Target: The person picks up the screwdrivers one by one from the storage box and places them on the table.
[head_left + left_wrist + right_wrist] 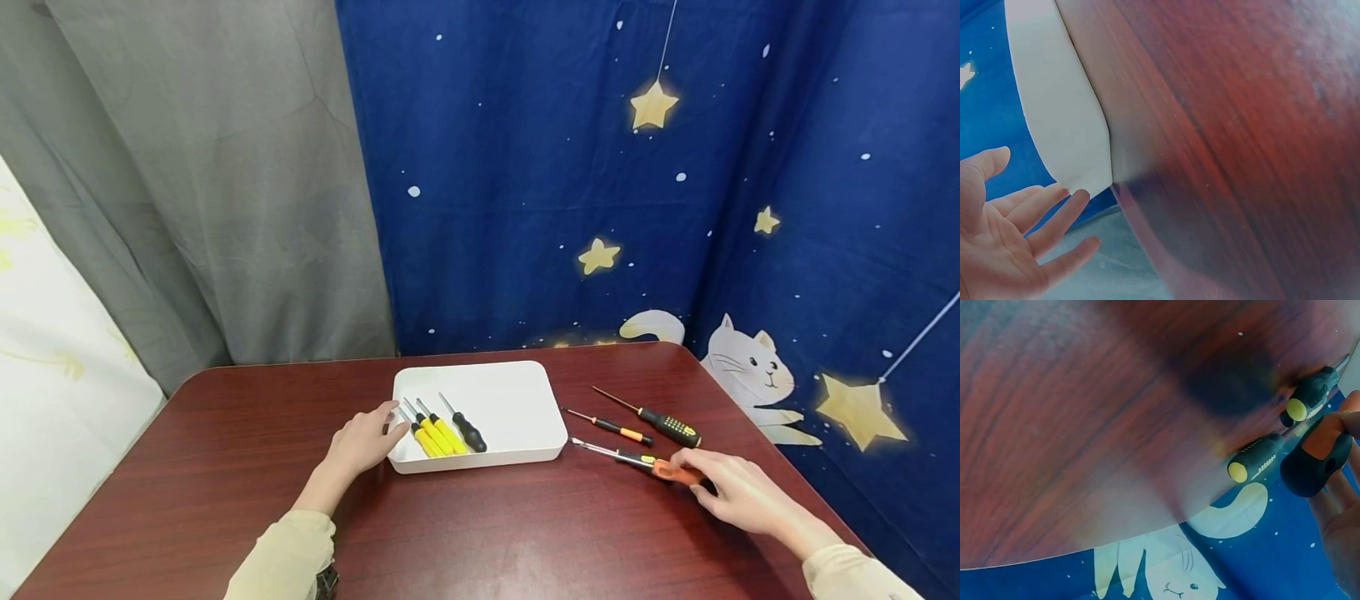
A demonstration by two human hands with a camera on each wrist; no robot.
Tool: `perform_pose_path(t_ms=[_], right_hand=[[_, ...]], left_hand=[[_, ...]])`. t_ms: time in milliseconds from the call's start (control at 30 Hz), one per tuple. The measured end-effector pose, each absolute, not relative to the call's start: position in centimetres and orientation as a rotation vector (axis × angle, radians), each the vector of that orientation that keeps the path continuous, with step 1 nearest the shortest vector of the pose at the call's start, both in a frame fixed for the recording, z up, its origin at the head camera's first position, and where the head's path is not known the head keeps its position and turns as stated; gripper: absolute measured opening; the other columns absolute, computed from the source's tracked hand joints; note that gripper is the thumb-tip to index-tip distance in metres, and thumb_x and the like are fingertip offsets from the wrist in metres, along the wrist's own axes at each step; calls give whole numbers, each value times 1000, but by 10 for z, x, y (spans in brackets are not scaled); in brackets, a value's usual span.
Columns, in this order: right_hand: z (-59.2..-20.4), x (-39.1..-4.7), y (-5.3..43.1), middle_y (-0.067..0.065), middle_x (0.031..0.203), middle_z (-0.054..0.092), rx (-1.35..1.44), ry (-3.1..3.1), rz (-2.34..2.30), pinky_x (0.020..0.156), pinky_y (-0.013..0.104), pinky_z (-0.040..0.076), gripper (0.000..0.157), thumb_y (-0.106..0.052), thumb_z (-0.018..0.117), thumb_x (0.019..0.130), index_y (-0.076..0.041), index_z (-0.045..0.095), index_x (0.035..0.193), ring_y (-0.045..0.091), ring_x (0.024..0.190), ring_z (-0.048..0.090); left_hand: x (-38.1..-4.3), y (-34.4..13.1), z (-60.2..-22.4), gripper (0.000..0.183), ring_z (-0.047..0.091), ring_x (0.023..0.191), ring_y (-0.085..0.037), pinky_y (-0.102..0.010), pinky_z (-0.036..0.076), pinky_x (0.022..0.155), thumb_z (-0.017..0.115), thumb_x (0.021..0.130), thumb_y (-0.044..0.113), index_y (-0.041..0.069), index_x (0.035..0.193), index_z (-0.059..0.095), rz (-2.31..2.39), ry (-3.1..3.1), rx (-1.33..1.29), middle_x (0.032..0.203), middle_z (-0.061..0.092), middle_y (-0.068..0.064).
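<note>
My right hand (738,492) pinches the orange-and-black handle (675,473) of a screwdriver over the right side of the table. A black-and-yellow screwdriver handle (636,459) overlaps it in the head view. Just behind lie a slim black-and-orange screwdriver (611,427) and a black one with yellow marks (671,428). My left hand (363,439) is at the left end of a white tray (517,408), fingers extended and fingertips at its rim. Inside the tray, three yellow-handled screwdrivers (435,435) and a black-handled screwdriver (469,433) lie side by side at the left.
The dark red wooden table (510,533) has rounded back corners. Behind it hang a grey curtain (262,208) and a blue curtain (510,167) with stars and a white cat. The tray stands near the table's back edge.
</note>
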State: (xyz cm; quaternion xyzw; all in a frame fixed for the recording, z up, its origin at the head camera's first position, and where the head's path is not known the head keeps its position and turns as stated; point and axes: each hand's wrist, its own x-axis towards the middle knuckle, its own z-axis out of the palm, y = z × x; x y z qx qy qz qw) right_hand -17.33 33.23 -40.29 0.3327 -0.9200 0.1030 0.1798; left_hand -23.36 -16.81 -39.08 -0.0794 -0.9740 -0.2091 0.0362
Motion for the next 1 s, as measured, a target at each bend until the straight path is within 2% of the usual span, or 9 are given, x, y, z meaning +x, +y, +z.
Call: perform_pose_path(t_ms=[167,333,600,1000], right_hand=[[-406,-171,334,-16,89,53,954,-2622,330,53,23,36,46,-2,70,65,-27,55,100,2,66,46],[-409,-170,335,-17,91,53,962,-2642,328,54,26,39,47,-3,70,65,-28,54,101,0,69,47],[-417,-170,336,-17,91,52,938,-2737,332,55,22,33,44,-5,69,68,-31,53,99,0,68,44],[-421,-171,334,-13,93,54,930,-2763,297,54,26,38,41,-6,68,69,-30,52,98,2,70,47]], left_hand=[[-234,-168,-390,51,54,97,-32,-51,41,71,51,85,35,3,125,48,-638,-2997,-242,109,58,-14],[-235,-168,-390,51,54,96,-31,-51,41,70,51,85,35,3,125,47,-636,-2995,-246,109,59,-14],[-234,-168,-392,51,55,95,-30,-50,42,70,51,85,35,3,125,48,-637,-2996,-240,108,59,-14],[-233,-168,-390,51,54,96,-31,-51,41,71,51,85,36,3,125,47,-639,-3006,-235,109,58,-15]])
